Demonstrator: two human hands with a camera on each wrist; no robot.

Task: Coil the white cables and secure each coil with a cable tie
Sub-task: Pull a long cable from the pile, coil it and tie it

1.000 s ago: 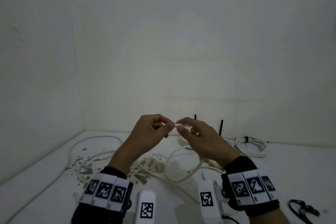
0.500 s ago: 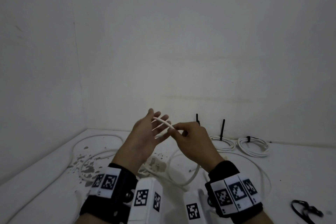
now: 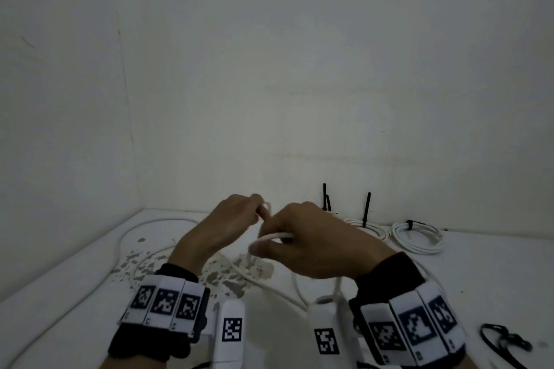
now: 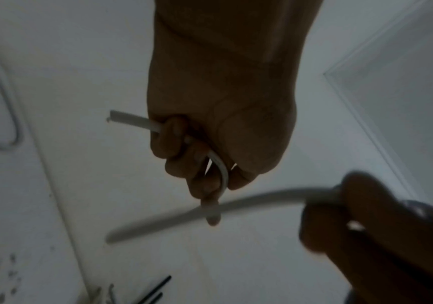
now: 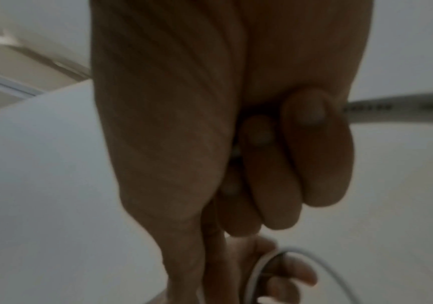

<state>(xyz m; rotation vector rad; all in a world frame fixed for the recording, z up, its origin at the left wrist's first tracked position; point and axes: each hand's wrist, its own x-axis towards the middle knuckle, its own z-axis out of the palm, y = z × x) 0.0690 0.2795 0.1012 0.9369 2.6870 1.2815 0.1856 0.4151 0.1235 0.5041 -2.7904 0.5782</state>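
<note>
1. White cable (image 3: 274,236) held up over the bench (image 3: 75,293), rest trailing loose on it
2. Left hand (image 4: 197,156) clenched round the cut end, first small loop bent through the fingers
3. Right hand (image 3: 314,246) pinching the next stretch just beside
4. Probably light, springy, smooth; best gripped near the loop, each turn pinned against unwinding
5. Tied coils (image 3: 418,237) by the wall
</note>
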